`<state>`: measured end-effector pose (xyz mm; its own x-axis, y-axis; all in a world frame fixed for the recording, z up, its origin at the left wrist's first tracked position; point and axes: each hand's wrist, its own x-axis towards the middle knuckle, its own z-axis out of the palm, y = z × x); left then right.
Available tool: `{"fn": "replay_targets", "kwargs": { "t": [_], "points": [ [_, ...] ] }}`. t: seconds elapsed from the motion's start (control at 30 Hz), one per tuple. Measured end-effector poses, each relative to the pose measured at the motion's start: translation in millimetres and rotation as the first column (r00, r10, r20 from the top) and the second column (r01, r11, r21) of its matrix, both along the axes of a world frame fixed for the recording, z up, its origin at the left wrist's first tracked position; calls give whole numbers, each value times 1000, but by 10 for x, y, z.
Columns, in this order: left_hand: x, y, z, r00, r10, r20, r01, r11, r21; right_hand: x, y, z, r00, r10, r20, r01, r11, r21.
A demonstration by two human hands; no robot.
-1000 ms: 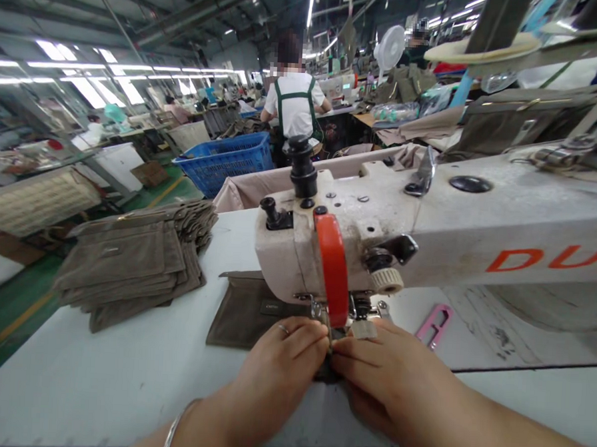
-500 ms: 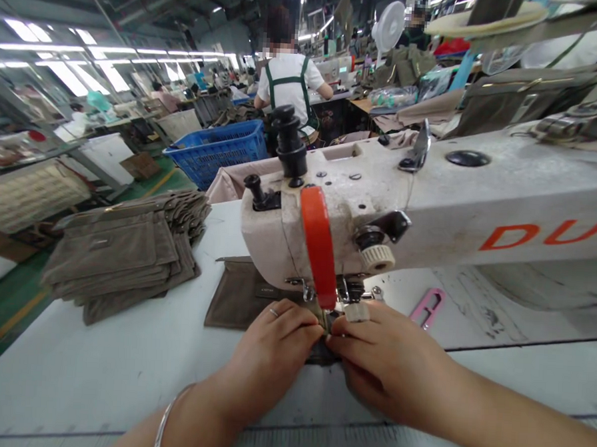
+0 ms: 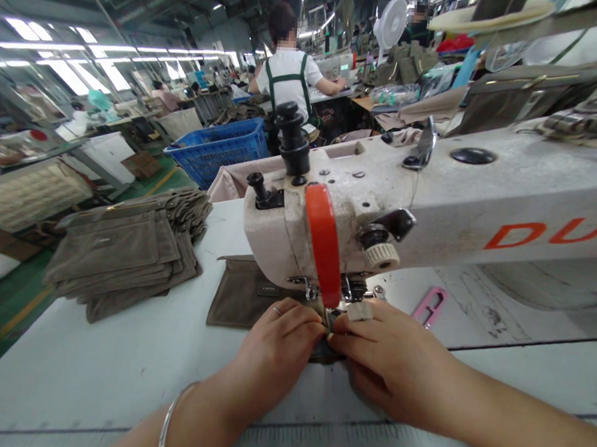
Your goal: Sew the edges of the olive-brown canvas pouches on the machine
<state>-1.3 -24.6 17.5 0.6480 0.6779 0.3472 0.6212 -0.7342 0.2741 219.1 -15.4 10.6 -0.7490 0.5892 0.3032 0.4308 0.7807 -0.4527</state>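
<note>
The left hand point(image 3: 282, 349) and right hand point(image 3: 394, 362), close together, pinch 1 brown fabric piece point(image 3: 239, 297), which spreads out beyond the left hand. A white sewing machine point(image 3: 450, 201) stands just beyond both; a pink tool point(image 3: 425, 303) lies near the right hand, and a brown stack point(image 3: 124, 254) well left of the left.

2 own hands point(image 3: 282, 346) point(image 3: 396, 362), 1 brclt point(image 3: 169, 417), 1 pink tool point(image 3: 423, 305).

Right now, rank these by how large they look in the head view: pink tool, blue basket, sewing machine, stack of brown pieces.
1. Sewing machine, cut off by the frame
2. Stack of brown pieces
3. Blue basket, farther back
4. Pink tool
</note>
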Motion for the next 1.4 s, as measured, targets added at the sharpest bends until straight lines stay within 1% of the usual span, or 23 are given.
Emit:
{"fn": "replay_targets", "kwargs": {
  "t": [0.13, 0.33, 0.53, 0.7, 0.83, 1.0, 1.17, 1.4],
  "points": [
    [5, 14, 4, 1000, -20, 24, 19, 1000, 12, 32, 12, 14, 996, 11, -84, -11, 1000, -1],
    [-38, 14, -36, 996, -2, 88, 5, 999, -40, 0, -4, 46, 1000, 7, -24, -8, 1000, -12],
    [-32, 65, 4, 998, -16, 63, 15, 1000, 22, -27, -18, -14, 999, -39, 18, 39, 999, -21],
    [-27, 145, 8, 997, 17, 77, -20, 999, 27, -69, 11, -71, 990, -139, 14, 139, 990, 12],
    [-35, 192, -8, 995, 58, 79, -58, 998, 0, -89, 45, -87, 990, -142, 14, 142, 989, 46],
    [-47, 212, -22, 995, 49, 88, -48, 999, -9, -89, 51, -108, 988, -150, 24, 148, 985, 86],
    [-56, 254, -50, 994, 86, 74, -84, 996, -28, -106, 60, -97, 978, -187, 96, 181, 981, 66],
    [-84, 344, -141, 985, 153, 81, -155, 988, 17, -177, 79, -54, 950, -227, 212, 210, 973, 98]
  ]
}}
